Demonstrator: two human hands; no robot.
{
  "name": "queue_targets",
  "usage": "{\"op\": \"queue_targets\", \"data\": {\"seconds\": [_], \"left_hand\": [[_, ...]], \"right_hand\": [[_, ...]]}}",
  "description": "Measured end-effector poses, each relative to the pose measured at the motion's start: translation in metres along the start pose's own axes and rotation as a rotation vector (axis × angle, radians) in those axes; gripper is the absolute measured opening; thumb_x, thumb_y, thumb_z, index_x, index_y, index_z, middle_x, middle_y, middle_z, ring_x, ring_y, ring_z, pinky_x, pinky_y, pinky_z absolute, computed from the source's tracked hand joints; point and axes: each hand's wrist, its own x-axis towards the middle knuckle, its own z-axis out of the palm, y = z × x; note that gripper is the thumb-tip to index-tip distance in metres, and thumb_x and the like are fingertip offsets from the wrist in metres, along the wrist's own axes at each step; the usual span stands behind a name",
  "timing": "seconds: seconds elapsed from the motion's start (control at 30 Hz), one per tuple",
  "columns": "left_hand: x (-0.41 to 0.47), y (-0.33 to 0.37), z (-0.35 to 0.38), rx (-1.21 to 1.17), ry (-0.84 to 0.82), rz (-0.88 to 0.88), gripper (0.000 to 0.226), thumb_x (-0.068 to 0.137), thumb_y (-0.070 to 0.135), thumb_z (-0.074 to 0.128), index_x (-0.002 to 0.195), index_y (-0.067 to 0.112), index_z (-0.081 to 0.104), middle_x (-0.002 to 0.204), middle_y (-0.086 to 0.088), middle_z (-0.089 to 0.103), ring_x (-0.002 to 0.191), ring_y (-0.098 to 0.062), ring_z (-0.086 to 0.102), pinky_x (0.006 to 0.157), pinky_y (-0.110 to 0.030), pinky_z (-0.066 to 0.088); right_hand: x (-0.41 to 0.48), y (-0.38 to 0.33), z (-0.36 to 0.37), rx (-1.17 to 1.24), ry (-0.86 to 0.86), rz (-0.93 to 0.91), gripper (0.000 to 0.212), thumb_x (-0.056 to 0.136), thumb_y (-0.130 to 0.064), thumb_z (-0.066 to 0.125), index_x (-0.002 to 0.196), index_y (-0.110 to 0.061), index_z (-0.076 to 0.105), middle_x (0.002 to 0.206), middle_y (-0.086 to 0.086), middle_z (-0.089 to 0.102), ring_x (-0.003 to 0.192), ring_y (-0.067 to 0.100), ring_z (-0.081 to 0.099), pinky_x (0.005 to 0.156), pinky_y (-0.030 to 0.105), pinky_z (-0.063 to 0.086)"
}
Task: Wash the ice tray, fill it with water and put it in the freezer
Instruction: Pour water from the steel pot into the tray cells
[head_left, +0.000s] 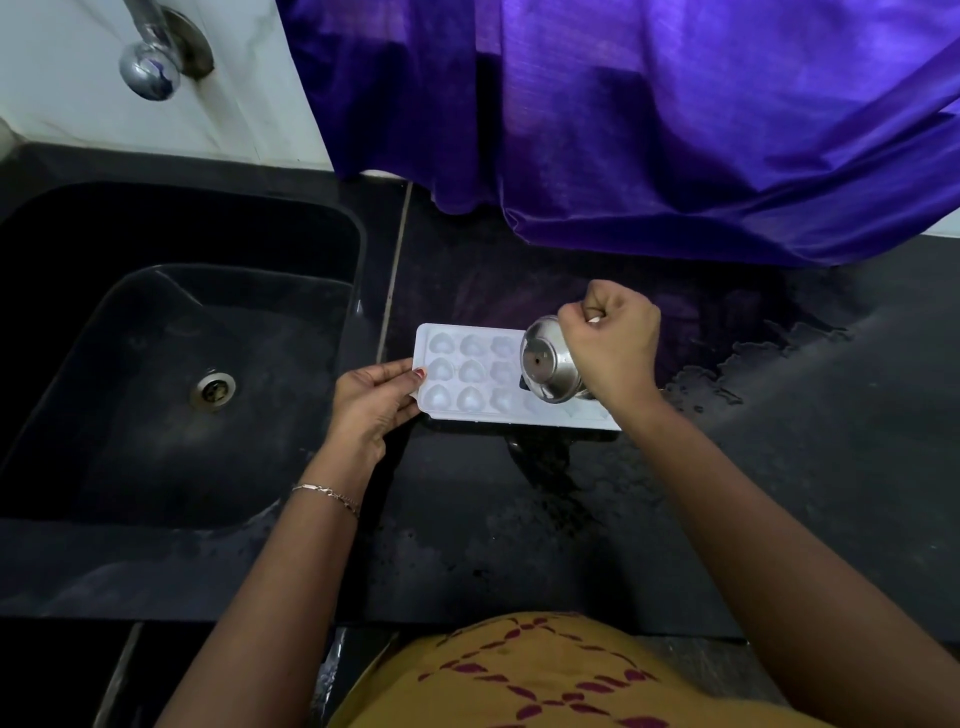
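A white ice tray (470, 371) with heart-shaped cells lies flat on the black counter, just right of the sink. My left hand (371, 402) holds its left end, thumb on the rim. My right hand (610, 340) grips a small steel cup (550, 366), tipped over the tray's right part with its base facing me. The cup and hand hide the tray's right cells.
A black sink (171, 358) with a steel drain (213, 391) lies to the left, with a chrome tap (150, 62) on the wall above it. A purple curtain (649, 119) hangs over the counter's back edge. Water is spilled on the counter (545, 467) in front of and right of the tray.
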Motion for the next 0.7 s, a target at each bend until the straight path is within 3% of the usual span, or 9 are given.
{"op": "queue_targets", "data": {"seconds": [0.23, 0.3, 0.43, 0.57, 0.7], "left_hand": [[-0.001, 0.001, 0.001, 0.003, 0.004, 0.003, 0.014, 0.085, 0.002, 0.069, 0.099, 0.002, 0.069, 0.087, -0.009, 0.073, 0.065, -0.011, 0.071, 0.064, -0.023, 0.060], [-0.002, 0.001, 0.001, -0.003, 0.005, 0.000, 0.013, 0.085, 0.002, 0.069, 0.098, 0.003, 0.069, 0.081, -0.006, 0.074, 0.064, -0.010, 0.071, 0.063, -0.023, 0.059], [-0.002, 0.001, 0.001, -0.014, 0.007, -0.003, 0.011, 0.085, 0.001, 0.069, 0.096, 0.003, 0.069, 0.075, -0.002, 0.074, 0.063, -0.010, 0.071, 0.059, -0.022, 0.058], [-0.003, 0.001, 0.001, -0.022, 0.003, -0.002, 0.012, 0.085, 0.001, 0.068, 0.097, 0.002, 0.069, 0.070, 0.000, 0.074, 0.061, -0.009, 0.070, 0.058, -0.021, 0.057], [-0.002, 0.001, 0.002, -0.012, 0.004, -0.001, 0.017, 0.085, 0.002, 0.069, 0.102, 0.000, 0.068, 0.084, -0.008, 0.073, 0.063, -0.010, 0.071, 0.057, -0.021, 0.057]], "right_hand": [[-0.002, -0.004, 0.012, -0.059, -0.047, -0.154, 0.045, 0.071, -0.005, 0.057, 0.051, -0.026, 0.022, 0.045, -0.008, 0.027, 0.047, 0.010, 0.028, 0.049, 0.029, 0.031], [-0.002, -0.003, 0.015, -0.067, -0.054, -0.184, 0.045, 0.071, -0.005, 0.057, 0.051, -0.026, 0.022, 0.045, -0.005, 0.029, 0.047, 0.011, 0.029, 0.049, 0.028, 0.032], [-0.003, 0.000, 0.018, -0.090, -0.060, -0.248, 0.038, 0.069, -0.004, 0.057, 0.052, -0.021, 0.027, 0.043, -0.009, 0.024, 0.044, 0.010, 0.027, 0.052, 0.010, 0.026], [-0.003, 0.001, 0.018, -0.100, -0.054, -0.281, 0.036, 0.069, -0.004, 0.056, 0.052, -0.019, 0.028, 0.043, -0.011, 0.023, 0.043, 0.011, 0.027, 0.057, 0.012, 0.028], [-0.002, 0.002, 0.016, -0.095, -0.046, -0.265, 0.034, 0.070, -0.004, 0.056, 0.052, -0.017, 0.030, 0.045, -0.007, 0.028, 0.043, 0.018, 0.032, 0.057, 0.015, 0.032]]}}
